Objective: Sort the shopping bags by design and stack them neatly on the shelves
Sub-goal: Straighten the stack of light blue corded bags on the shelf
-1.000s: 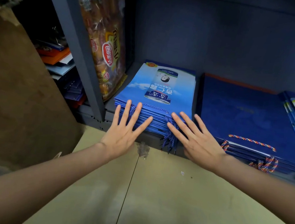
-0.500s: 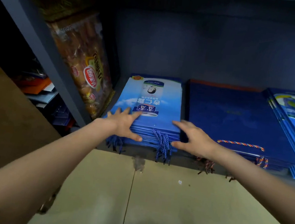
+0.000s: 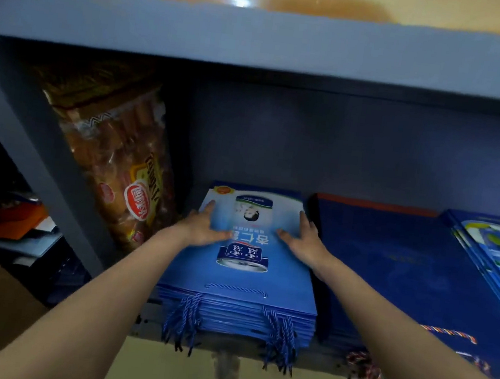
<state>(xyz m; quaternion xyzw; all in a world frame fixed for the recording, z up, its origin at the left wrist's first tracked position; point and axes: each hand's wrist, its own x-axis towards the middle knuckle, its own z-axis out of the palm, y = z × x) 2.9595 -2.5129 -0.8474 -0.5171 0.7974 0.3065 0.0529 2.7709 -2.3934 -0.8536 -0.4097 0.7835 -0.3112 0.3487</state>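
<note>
**Hands flat on the light-blue stack**

Light-blue bags (image 3: 240, 285), cord handles hanging over the shelf (image 3: 150, 322) edge, lie stacked flat. Left hand (image 3: 203, 227) and right hand (image 3: 305, 240) rest open at its far sides, gripping nothing. Navy bags (image 3: 405, 271) just right; snack pack (image 3: 120, 157) left.

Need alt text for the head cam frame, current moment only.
Both bare hands, left hand and right hand, lie open on a stack of light blue shopping bags on a grey shelf. A dark blue bag stack lies to its right, and a snack packet leans at the left.
</note>
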